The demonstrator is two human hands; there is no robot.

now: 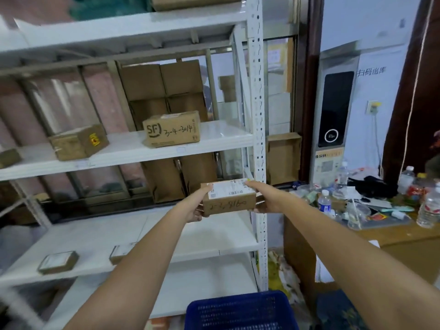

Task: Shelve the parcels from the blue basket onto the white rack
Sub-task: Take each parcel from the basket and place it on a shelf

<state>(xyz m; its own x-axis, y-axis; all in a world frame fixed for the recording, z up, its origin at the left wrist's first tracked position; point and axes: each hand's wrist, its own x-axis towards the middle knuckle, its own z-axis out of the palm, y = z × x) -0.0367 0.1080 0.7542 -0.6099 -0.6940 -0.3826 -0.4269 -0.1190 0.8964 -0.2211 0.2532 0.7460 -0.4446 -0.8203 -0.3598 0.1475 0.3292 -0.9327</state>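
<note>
Left hand [195,209] and right hand [263,201] clamp the parcel [228,198] by its ends, level, ready for the white rack [258,120] shelf beneath them.

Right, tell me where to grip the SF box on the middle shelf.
Take the SF box by its two short ends, coming from the open front of the white rack. Its long face points forward, with bare shelf on either side for fingers.

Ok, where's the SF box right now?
Head view: the SF box sits on the rack's middle shelf, right of centre, by the white upright.
</note>
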